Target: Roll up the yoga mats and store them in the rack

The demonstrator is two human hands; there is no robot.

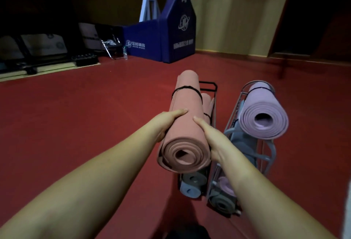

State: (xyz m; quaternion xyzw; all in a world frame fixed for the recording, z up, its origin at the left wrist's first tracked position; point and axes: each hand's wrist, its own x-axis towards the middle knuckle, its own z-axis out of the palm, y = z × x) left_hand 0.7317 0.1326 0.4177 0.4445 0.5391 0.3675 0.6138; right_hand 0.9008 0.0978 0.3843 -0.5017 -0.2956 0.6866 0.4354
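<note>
pink mat [187,124] between both hands

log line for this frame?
step: racking | left hand + right hand: grip pink rolled mat | over black rack | purple mat atop grey rack

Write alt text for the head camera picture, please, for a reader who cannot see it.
Two hands, left and right, hold a rolled pink mat above a black rack of rolled mats. Beside it, a grey rack carries a rolled purple mat, on a red floor.
</note>
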